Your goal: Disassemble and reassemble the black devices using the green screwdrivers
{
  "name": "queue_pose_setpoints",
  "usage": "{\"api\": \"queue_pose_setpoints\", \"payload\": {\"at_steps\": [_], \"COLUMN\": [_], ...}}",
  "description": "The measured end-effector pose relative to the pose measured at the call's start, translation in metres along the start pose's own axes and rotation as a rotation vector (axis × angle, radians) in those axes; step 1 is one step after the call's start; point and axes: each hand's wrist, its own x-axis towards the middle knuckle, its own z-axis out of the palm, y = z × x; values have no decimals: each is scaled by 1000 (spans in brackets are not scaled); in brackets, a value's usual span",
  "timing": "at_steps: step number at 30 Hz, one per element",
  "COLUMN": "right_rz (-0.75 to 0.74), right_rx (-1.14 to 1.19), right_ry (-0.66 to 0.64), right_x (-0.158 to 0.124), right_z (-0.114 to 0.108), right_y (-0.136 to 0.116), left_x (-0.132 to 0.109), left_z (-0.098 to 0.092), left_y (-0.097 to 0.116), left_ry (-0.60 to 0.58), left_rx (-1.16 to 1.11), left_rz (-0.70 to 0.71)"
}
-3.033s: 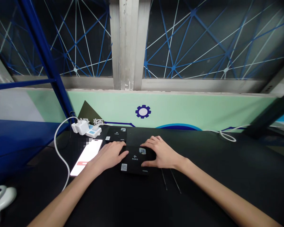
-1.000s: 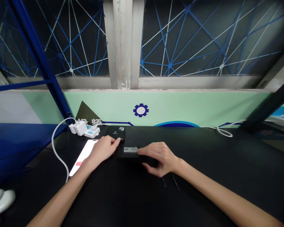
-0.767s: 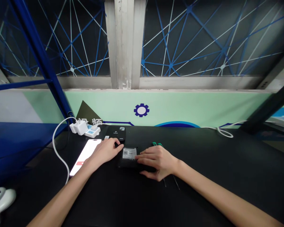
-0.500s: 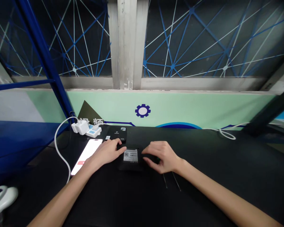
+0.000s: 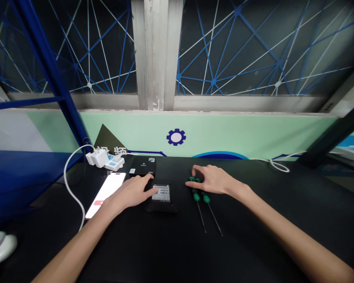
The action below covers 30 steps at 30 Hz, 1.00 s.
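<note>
Where your hands are: your left grip [image 5: 132,192] lies flat, its fingertips at the edge of a black flat case [image 5: 161,193], which sits label up on the worktop [image 5: 253,228].
Left grip state: open, fingers loosely spread, holding nothing closed, only resting against the case.
Right grip state: your right grip [image 5: 210,180] arches over two green-handled screwdrivers [image 5: 196,196]; cannot tell whether it has closed on a handle.
Screwdrivers: side by side, just right of the case, shafts pointing toward you.
Step in hand: judged from your hands, reaching for a screwdriver while your left steadies the case.
Next move calls for: a firm closure round one handle alone, without knocking its neighbour.
Nearby: a second black case [image 5: 143,165] beyond, a phone [image 5: 106,189] left, its white cable [image 5: 67,184] running to a charger [image 5: 96,158].
</note>
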Motion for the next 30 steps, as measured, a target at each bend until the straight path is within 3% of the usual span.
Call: {"api": "queue_pose_setpoints", "payload": {"at_steps": [12, 21, 30], "right_rz": [99, 236, 231], "right_rx": [-68, 35, 76], "right_ry": [19, 150, 183], "right_x": [8, 16, 11], "right_z": [26, 40, 38], "right_y": [-4, -18, -19], "left_x": [-1, -3, 0], "left_z": [-1, -2, 1], "left_y": [5, 9, 5], "left_ry": [-2, -5, 16], "left_rx": [62, 79, 83], "left_rz": [-6, -6, 5]}}
